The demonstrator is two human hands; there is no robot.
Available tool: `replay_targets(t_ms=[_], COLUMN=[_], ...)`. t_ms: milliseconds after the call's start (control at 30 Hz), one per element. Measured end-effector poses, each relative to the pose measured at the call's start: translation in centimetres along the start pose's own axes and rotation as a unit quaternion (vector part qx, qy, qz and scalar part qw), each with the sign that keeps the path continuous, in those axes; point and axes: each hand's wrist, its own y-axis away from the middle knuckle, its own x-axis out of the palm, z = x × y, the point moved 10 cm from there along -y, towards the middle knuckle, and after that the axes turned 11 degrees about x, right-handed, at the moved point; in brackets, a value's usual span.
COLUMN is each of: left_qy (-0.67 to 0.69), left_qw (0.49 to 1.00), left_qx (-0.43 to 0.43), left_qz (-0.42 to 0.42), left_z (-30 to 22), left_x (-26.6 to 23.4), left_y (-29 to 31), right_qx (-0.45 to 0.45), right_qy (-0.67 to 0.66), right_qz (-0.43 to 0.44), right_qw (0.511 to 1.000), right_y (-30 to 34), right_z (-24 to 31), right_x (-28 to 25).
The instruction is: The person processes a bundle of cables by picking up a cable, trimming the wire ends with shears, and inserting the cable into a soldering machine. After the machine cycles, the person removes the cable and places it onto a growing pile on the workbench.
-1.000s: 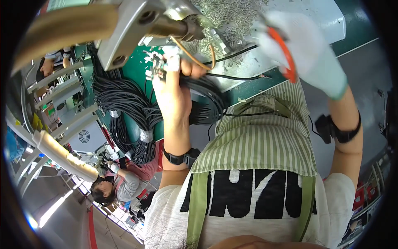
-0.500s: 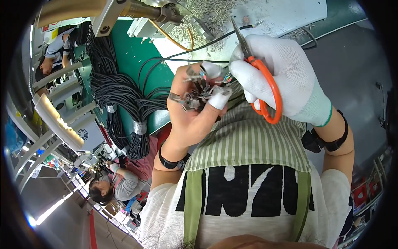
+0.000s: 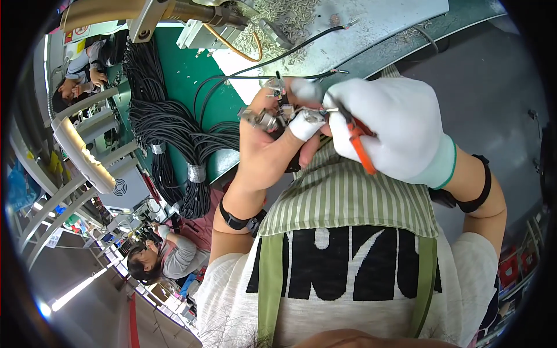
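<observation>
My left hand [image 3: 261,162], with white covers on the thumb and a fingertip, is closed around several black cable ends with small metal connectors [image 3: 267,120]. They poke out between the fingers and are partly blurred. Against it works my right hand [image 3: 400,127], in a white knit glove with a green-edged cuff. That hand is wrapped round orange-handled scissors [image 3: 362,149]. The scissor blades are mostly hidden by the glove. Between both hands, at the left thumb and forefinger, the fine tip being worked on is too small to make out.
Thick bundles of black cable [image 3: 168,124] lie on the green table [image 3: 180,64] to the left. Two loose cables [image 3: 290,56] cross a white board [image 3: 394,26] strewn with small metal bits [image 3: 284,17]. A machine arm [image 3: 191,13] overhangs it. Two people sit at the left.
My right hand has closed in on my left, and the scissors have turned from pointing up and away to toward the left fingertips. One more cable end now lies by the board's near edge.
</observation>
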Motion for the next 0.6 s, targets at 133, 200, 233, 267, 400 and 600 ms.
replay_targets(t_ms=[133,200,233,267,400,600], left_qy=[-0.179,-0.231,-0.282,-0.332,-0.395,-0.321], left_qw=[0.980,0.967,0.951,0.933,0.914,0.929], left_qx=[0.038,0.064,0.090,0.115,0.074,0.157], left_qz=[-0.078,-0.083,-0.084,-0.082,-0.047,-0.098], left_z=[-0.9,-1.3,-1.8,-2.4,-2.2,-2.5], left_x=[-1.4,-1.3,-1.2,-0.9,-0.1,0.0], left_y=[0.3,0.2,0.1,0.0,-0.3,0.0], right_qx=[0.036,-0.025,-0.055,-0.054,-0.032,0.122], right_qy=[0.057,0.137,0.177,0.178,0.265,-0.032], right_qz=[-0.054,-0.079,-0.091,-0.091,-0.042,0.117], right_qw=[0.996,0.987,0.978,0.978,0.963,0.985], right_y=[-0.3,-0.3,-0.2,-0.1,0.1,0.5], right_z=[-0.8,0.5,1.1,1.2,0.9,-2.1], right_x=[-0.7,-1.2,-1.3,-1.3,-0.4,1.3])
